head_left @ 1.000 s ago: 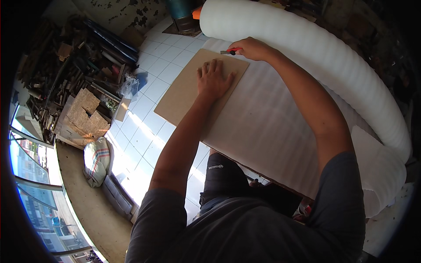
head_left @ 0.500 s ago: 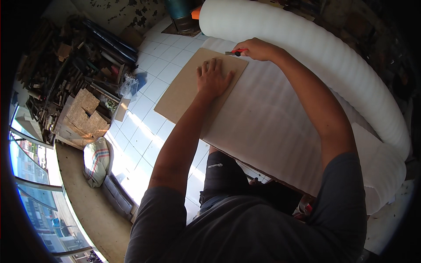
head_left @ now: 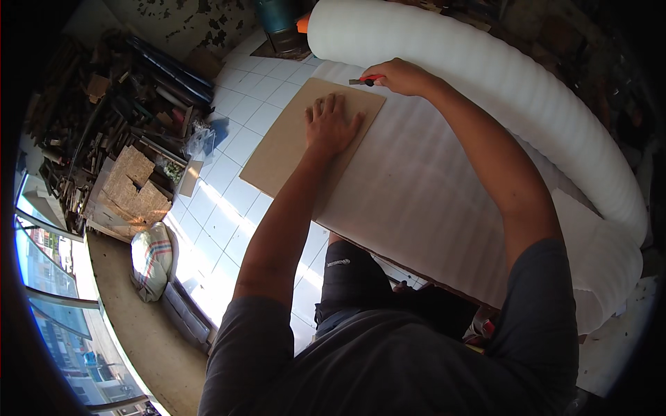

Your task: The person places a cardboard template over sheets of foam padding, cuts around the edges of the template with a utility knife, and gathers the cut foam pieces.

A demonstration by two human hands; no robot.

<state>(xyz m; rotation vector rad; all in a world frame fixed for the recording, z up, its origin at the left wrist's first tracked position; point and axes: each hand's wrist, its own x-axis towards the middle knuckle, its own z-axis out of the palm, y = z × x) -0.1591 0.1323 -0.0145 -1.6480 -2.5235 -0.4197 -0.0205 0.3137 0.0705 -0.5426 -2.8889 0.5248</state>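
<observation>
White, tan and red

The foam sheet (head_left: 430, 163) is white, crossed by faint greyish bands, and the foam roll (head_left: 472, 66) repeats that pale ribbing. The board (head_left: 281, 139) is plain tan. The cutter (head_left: 372, 80) pairs bright red with black. White floor tiles (head_left: 246, 111) carry a grid of thin grey lines. The sack (head_left: 150, 262) is off-white with red and blue stripes, the chipboard (head_left: 134, 191) mottled yellow-brown, the drum (head_left: 276, 15) dark teal. The shirt (head_left: 388, 364) is plain dark grey; the shorts (head_left: 354, 284) are black with a pale mark.
</observation>
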